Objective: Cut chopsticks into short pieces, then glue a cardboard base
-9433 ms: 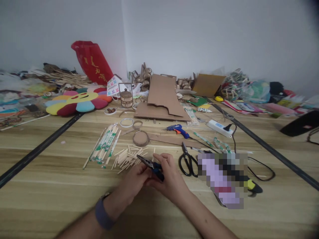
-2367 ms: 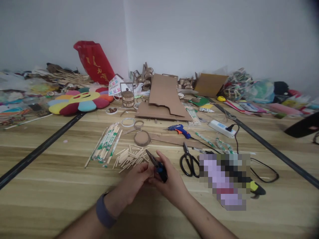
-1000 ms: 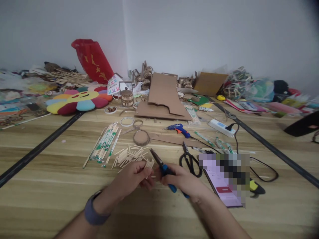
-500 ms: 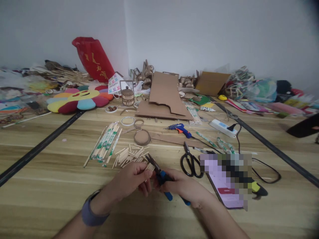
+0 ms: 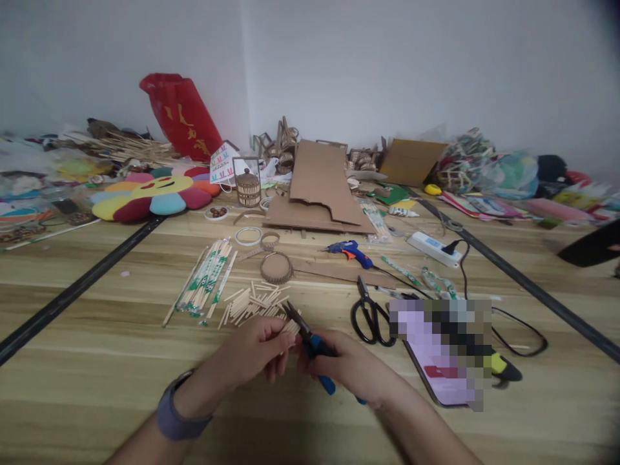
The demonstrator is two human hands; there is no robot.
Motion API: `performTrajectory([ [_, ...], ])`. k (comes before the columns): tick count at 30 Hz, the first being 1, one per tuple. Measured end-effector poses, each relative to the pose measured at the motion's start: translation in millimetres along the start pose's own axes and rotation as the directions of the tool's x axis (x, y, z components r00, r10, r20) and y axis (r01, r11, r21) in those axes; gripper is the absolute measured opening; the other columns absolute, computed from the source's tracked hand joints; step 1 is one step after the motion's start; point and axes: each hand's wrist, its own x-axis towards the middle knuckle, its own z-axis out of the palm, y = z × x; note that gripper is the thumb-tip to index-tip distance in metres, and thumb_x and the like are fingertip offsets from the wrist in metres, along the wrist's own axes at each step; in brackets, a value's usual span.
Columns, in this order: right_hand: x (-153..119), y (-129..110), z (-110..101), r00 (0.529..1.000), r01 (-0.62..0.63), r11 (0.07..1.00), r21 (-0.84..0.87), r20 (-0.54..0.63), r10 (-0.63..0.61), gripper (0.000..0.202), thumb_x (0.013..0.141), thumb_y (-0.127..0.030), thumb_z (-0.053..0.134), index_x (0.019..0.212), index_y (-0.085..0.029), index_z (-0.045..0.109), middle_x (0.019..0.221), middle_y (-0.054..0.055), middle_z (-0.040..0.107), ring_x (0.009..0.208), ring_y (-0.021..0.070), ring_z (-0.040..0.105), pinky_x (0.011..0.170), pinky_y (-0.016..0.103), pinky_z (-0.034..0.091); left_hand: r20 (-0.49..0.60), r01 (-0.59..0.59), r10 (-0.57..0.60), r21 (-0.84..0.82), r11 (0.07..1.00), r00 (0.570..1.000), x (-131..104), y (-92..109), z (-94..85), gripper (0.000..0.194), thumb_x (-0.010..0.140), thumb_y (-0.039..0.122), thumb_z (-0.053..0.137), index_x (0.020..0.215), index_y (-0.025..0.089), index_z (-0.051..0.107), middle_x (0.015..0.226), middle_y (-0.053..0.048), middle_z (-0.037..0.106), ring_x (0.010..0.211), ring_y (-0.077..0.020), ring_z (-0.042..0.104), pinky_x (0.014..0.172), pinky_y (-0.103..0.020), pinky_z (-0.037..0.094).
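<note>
My left hand [image 5: 259, 345], with a purple band at its wrist, is closed on a small bunch of short wooden sticks [image 5: 291, 325]. In my right hand [image 5: 351, 361] is a pair of blue-handled pliers [image 5: 317, 345], gripped round the handles. The dark pointed jaws of the pliers lie right beside the sticks' ends; whether they touch them I cannot tell. Just beyond my hands lies a loose heap of cut sticks [image 5: 254, 302]. Behind that heap is a round cardboard piece [image 5: 276, 267] with a dark braided rim.
Wrapped chopsticks [image 5: 208, 274] lie left of the heap. To the right are black scissors [image 5: 371, 316], a blue glue gun [image 5: 349, 252], a phone [image 5: 436, 361] and a white power strip [image 5: 434, 249]. Cardboard sheets [image 5: 320, 184] and a small lidded stick bucket [image 5: 248, 188] stand farther back.
The fingers of my right hand have shifted slightly on the pliers' handles. My left hand still holds the sticks, nearly in the same place.
</note>
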Motion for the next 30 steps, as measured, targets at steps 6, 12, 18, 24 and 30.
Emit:
performTrajectory([
  [6,2,3,7,0.985,0.133,0.983,-0.127,-0.095,-0.145,0.012,0.066,-0.014,0.05,0.073,-0.018,0.058,0.065,-0.004,0.047,0.061,0.0119,0.039,0.055,0.022,0.031,-0.038,-0.021,0.028,0.172,0.985,0.999,-4,6,-2.6,0.047,0.086,0.061,0.045,0.062,0.02,0.046,0.052,0.005,0.048,0.042,-0.0083,0.039,0.043,-0.021,0.028],
  [12,4,0,10,0.971,0.103,0.964,-0.244,-0.187,-0.151,0.011,0.075,-0.02,0.051,0.075,-0.017,0.062,0.061,-0.004,0.045,0.057,0.012,0.037,0.054,0.023,0.03,-0.148,-0.054,0.101,0.289,0.956,0.984,0,4,0.3,0.044,0.089,0.055,0.04,0.06,0.021,0.044,0.053,0.005,0.042,0.051,-0.0116,0.039,0.051,-0.024,0.029],
  [18,4,0,6,0.953,0.138,0.944,-0.3,-0.221,-0.209,0.013,0.077,-0.027,0.058,0.07,-0.017,0.063,0.068,0.0,0.058,0.066,0.0162,0.048,0.063,0.024,0.038,-0.164,-0.073,0.12,0.267,0.961,0.979,7,0,4.4,0.043,0.087,0.055,0.04,0.059,0.022,0.041,0.054,0.005,0.04,0.052,-0.0125,0.038,0.052,-0.026,0.028],
  [24,4,1,4,0.949,0.138,0.933,-0.332,-0.225,-0.221,0.015,0.078,-0.03,0.059,0.071,-0.018,0.065,0.067,0.0,0.06,0.068,0.0179,0.052,0.065,0.025,0.039,-0.157,-0.088,0.122,0.205,0.975,0.98,9,-5,5.4,0.044,0.086,0.058,0.041,0.061,0.022,0.043,0.055,0.006,0.04,0.053,-0.0123,0.037,0.053,-0.025,0.027],
  [30,8,6,5,0.937,0.127,0.927,-0.353,-0.264,-0.229,0.018,0.081,-0.031,0.056,0.071,-0.017,0.063,0.063,-0.001,0.056,0.063,0.0154,0.047,0.059,0.024,0.036,-0.18,-0.102,0.129,0.153,0.983,0.975,11,-10,7.1,0.044,0.088,0.057,0.042,0.062,0.021,0.044,0.056,0.006,0.039,0.053,-0.0118,0.035,0.053,-0.025,0.026],
])
